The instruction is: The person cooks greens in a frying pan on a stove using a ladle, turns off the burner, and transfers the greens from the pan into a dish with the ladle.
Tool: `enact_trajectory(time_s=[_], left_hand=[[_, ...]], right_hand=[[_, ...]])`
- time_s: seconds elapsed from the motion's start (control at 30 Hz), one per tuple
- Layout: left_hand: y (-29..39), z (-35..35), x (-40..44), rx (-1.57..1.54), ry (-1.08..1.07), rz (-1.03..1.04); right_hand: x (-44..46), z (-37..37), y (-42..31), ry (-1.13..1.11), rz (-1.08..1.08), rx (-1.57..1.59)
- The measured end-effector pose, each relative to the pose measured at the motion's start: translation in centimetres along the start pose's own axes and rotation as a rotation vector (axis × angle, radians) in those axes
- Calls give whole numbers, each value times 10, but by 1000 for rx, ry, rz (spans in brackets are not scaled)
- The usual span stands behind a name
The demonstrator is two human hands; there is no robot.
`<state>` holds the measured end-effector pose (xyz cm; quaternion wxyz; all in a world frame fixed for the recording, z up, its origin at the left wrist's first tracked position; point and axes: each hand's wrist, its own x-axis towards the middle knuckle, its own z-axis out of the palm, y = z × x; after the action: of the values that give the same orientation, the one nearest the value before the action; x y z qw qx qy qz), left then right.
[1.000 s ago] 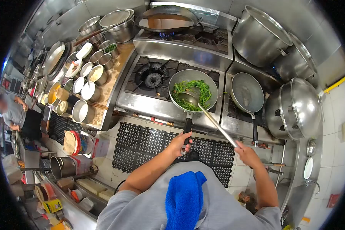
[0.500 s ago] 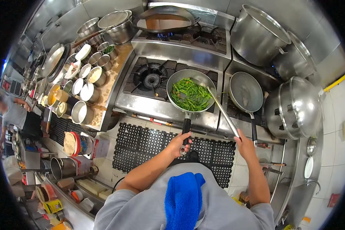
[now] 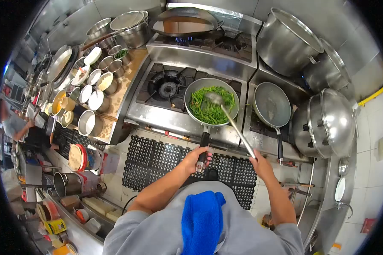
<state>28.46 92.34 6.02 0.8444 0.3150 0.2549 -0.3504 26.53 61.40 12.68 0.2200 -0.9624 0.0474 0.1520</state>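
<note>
My left hand (image 3: 195, 160) is closed around the black handle of a grey frying pan (image 3: 190, 94). Chopped green vegetables (image 3: 208, 111), stalk-like and bright, fill the pan, which sits over the front burner of the stove. My right hand (image 3: 262, 165) grips the end of a long metal ladle (image 3: 238, 129). The ladle's bowl is over the vegetables, near the middle of the pan; whether its underside presses into them I cannot tell.
A second frying pan (image 3: 272, 102) rests on the burner to the right, beside a big domed steel pot (image 3: 338, 123). At the back, a wok (image 3: 184, 34) stands over a blue flame. Tubs and bowls crowd the left counter (image 3: 134, 70). Another person (image 3: 17, 125) stands far left.
The ladle's bowl has moved left and upward over the vegetables from the pan's right side. My right hand has shifted left with it, while my left hand keeps the pan handle.
</note>
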Motion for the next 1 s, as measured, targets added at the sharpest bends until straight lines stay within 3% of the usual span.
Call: enact_trajectory(time_s=[0.1,0.13,0.17,0.27,0.43,0.53,0.6,0.67,0.7,0.77,0.87,0.97,1.0], left_hand=[[0,2,-1,-26,-4,37],[1,3,-2,-28,1,41],[-1,4,-4,-29,8,38],[0,6,-5,-28,-32,31],[3,8,0,-15,-50,13],[4,5,8,-37,-25,6],[11,12,6,7,-9,-18],[16,16,12,123,-48,-16],[21,26,8,182,-31,21],[37,41,5,155,-37,15],[82,63,13,64,-115,-171],[87,71,18,303,-65,-23],[66,59,24,395,-132,134]], right_hand=[[-20,-23,5,-77,-34,201],[-22,-36,-2,-139,120,177],[-15,-37,-7,-145,125,180],[12,-38,-24,84,-17,56],[11,-12,-8,-2,-69,-7],[-6,-55,11,-70,-182,67],[-9,-98,-3,-163,-77,-51],[18,-136,19,-116,-334,-207],[8,-189,-37,-421,173,88],[28,-247,-49,-699,328,299],[36,-268,-67,-704,288,194],[40,-225,-67,-450,141,122],[53,-173,-18,18,-505,-213]])
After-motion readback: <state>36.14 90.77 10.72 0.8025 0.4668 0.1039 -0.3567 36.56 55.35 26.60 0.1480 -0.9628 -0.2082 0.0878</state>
